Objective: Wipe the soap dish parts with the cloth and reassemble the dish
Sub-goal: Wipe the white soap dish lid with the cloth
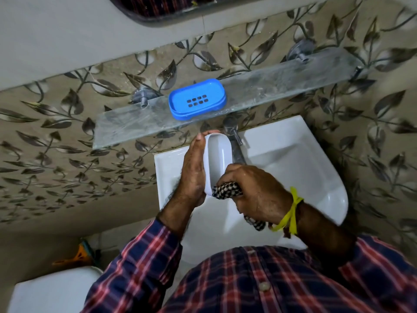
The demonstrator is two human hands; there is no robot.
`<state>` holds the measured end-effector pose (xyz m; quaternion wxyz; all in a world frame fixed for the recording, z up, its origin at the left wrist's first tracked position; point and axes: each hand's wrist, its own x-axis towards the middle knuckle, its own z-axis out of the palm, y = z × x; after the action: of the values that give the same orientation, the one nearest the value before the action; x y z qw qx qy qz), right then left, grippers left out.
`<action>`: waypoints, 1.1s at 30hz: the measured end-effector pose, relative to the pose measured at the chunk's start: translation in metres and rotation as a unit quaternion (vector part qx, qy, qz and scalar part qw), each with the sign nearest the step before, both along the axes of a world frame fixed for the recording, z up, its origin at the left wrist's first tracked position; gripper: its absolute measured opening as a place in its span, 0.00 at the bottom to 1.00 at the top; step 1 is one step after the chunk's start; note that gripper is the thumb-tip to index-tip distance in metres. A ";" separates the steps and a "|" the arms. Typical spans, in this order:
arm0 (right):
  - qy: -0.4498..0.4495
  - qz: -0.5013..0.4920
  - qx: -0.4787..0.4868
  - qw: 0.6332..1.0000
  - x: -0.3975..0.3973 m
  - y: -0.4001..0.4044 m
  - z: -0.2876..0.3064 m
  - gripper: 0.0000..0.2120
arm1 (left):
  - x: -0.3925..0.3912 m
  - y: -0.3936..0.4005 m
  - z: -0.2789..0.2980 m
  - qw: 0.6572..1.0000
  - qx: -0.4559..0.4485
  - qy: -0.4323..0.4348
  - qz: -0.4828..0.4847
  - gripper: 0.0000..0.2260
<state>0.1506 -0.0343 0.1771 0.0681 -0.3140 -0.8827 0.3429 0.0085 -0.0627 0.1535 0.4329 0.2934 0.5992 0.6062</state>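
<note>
1. White tray (217, 154) of the soap dish: held on edge above the left rear part of the white basin (293, 154), hollow side facing right, just beside the metal tap (234, 141).
2. Left hand (191, 175): clasped along the tray's left side, fingertips hooked over its far end, palm against its outer wall.
3. Right hand (255, 188): closed in a fist around a black-and-white checked cloth (228, 188); cloth pressed into the near end of the tray, a loose tail hanging below the fist. Yellow thread (291, 211) tied at the wrist.
4. Blue slotted insert (197, 99): lying flat on the glass shelf (282, 84), near the shelf's front edge and left of its middle, well apart from the tray (eight drain slots visible in its floor).
5. Shelf: carried on metal brackets (141, 98) against leaf-patterned wall tiles (56, 143), directly above the basin's rear edge.
6. Sleeves and shirt (248, 285): red-and-navy check.
7. Lower left corner: white rounded object, identity unclear.
</note>
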 end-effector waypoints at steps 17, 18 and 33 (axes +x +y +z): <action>-0.030 -0.001 0.211 0.977 -0.006 -0.002 -0.009 0.14 | -0.006 0.007 0.004 1.000 -0.008 -0.026 -0.002 0.20; -0.032 -0.007 0.226 0.974 -0.006 0.000 -0.009 0.15 | -0.007 0.008 0.003 0.999 -0.017 -0.038 -0.002 0.20; 0.127 -0.031 0.175 0.976 0.001 0.010 -0.031 0.04 | -0.020 0.007 0.006 0.981 -0.162 -0.094 -0.042 0.31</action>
<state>0.1514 -0.0248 0.1464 0.2445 -0.2778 -0.9031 0.2180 -0.0115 -0.0559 0.1596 0.5540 0.1861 0.6330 0.5076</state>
